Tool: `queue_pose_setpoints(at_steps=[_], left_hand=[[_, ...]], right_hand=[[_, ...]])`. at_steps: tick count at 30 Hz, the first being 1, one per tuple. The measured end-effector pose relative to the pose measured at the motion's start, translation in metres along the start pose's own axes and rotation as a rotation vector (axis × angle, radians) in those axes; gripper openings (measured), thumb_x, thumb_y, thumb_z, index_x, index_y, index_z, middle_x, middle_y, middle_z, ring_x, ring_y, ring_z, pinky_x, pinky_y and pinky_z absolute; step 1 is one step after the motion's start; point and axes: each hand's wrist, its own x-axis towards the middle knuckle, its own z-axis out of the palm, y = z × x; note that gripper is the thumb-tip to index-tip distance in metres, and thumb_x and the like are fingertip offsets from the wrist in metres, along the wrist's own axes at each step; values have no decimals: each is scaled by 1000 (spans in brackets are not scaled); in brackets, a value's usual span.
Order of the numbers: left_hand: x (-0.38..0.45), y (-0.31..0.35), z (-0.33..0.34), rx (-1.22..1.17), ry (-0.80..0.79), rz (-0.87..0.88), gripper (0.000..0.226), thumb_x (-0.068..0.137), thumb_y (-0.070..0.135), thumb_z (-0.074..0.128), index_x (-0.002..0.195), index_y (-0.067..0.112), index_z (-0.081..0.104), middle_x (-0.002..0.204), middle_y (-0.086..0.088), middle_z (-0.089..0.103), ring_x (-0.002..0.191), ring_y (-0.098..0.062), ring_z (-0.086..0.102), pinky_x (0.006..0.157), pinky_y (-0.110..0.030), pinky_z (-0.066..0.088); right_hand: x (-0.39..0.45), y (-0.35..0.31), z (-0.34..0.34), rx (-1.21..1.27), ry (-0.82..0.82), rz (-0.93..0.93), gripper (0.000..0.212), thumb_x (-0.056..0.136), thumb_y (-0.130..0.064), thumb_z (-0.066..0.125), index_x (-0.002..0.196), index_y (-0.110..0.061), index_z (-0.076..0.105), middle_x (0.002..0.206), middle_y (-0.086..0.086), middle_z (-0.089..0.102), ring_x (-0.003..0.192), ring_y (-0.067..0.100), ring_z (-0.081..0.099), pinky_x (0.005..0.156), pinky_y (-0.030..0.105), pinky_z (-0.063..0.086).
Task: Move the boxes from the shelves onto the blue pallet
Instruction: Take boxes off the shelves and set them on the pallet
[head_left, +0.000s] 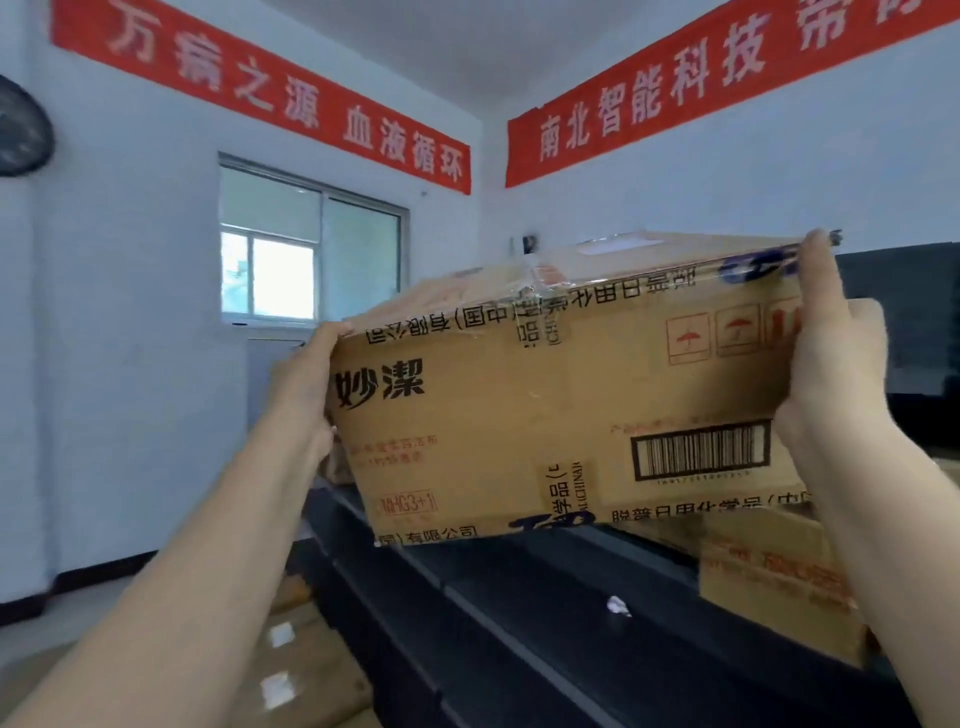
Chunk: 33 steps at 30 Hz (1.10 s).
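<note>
The person stood at the dark shelf (519, 613) with a large cardboard box (561, 395) lifted clear above it, tilted so the right end rode higher than the left. The left hand (306, 395) pressed flat against the box's left end, fingers reaching round the far corner; the right hand (826, 364) clasped the right end, fingers hooked over the top edge. Clamping it from both ends like that seemed the sensible way to carry something that wide, and the printing on its face ran upside down in places, so it was probably being carried inverted. A second, smaller box (779, 582) sat on the shelf below the right forearm, waiting its turn. A scrap of white paper (618, 605) lay on the shelf surface. More flattened cardboard (311, 670) lay on the floor at lower left. The blue pallet was nowhere in sight, so I judged the carry had barely begun and a turn away from the shelf was needed.
</note>
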Motion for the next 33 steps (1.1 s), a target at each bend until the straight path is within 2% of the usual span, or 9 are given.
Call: queue_pose_setpoints(at_steps=[2, 6, 13, 17, 23, 26, 29, 31, 33], left_hand=[[-1, 21, -70, 56, 106, 63, 12, 83, 30, 61, 77, 21, 59, 65, 4, 56, 55, -9, 51, 43, -17, 38], [-12, 58, -201, 157, 268, 149, 10, 84, 29, 62, 76, 24, 61, 66, 9, 59, 57, -5, 52, 43, -14, 39], [-25, 69, -384, 255, 535, 121, 9, 81, 29, 65, 81, 20, 63, 62, 7, 63, 55, -8, 58, 52, -22, 44], [-10, 53, -464, 312, 667, 63, 9, 81, 29, 66, 82, 21, 64, 75, 2, 66, 69, -15, 61, 61, -26, 46], [44, 22, -559, 405, 809, 7, 6, 83, 27, 65, 80, 23, 62, 76, 2, 66, 67, -12, 60, 58, -26, 45], [86, 11, -606, 454, 860, -25, 3, 84, 26, 64, 81, 25, 64, 81, -1, 66, 74, -16, 59, 61, -28, 44], [125, 1, -654, 499, 893, -63, 2, 85, 25, 62, 85, 25, 64, 85, -3, 66, 75, -16, 59, 62, -28, 45], [148, -6, -689, 521, 905, -86, 13, 85, 25, 63, 97, 19, 64, 91, -5, 66, 78, -17, 60, 65, -29, 47], [171, -13, -723, 534, 901, -120, 21, 85, 25, 63, 104, 16, 62, 99, -10, 65, 87, -21, 60, 70, -32, 47]], right_hand=[[-41, 21, 46, 47, -57, 82, 58, 73, -74, 55, 98, -22, 47, 90, -14, 50, 84, 2, 47, 84, 31, 40], [-135, 64, 136, 136, -248, 308, 52, 63, -78, 59, 85, -31, 60, 102, -14, 63, 103, 11, 57, 100, 42, 42], [-284, 135, 264, 101, -467, 579, 40, 69, -71, 61, 79, -32, 57, 102, -12, 64, 101, 11, 57, 97, 38, 44], [-351, 191, 326, 61, -530, 697, 28, 76, -59, 60, 82, -32, 59, 102, -10, 64, 98, 11, 56, 85, 32, 41], [-431, 283, 429, 20, -592, 830, 39, 80, -51, 54, 105, -23, 64, 107, -4, 63, 95, 13, 53, 72, 29, 36], [-467, 326, 484, 22, -621, 906, 35, 83, -47, 53, 106, -21, 61, 109, -1, 62, 88, 12, 51, 64, 27, 34], [-501, 358, 532, 9, -636, 970, 31, 83, -43, 53, 105, -22, 62, 107, -2, 61, 91, 13, 51, 66, 28, 36], [-521, 375, 561, -24, -649, 1011, 29, 83, -40, 53, 102, -21, 62, 104, -2, 61, 92, 14, 52, 70, 30, 36], [-540, 389, 585, -48, -641, 1043, 20, 86, -35, 52, 95, -19, 60, 94, -3, 58, 81, 10, 48, 65, 28, 34]])
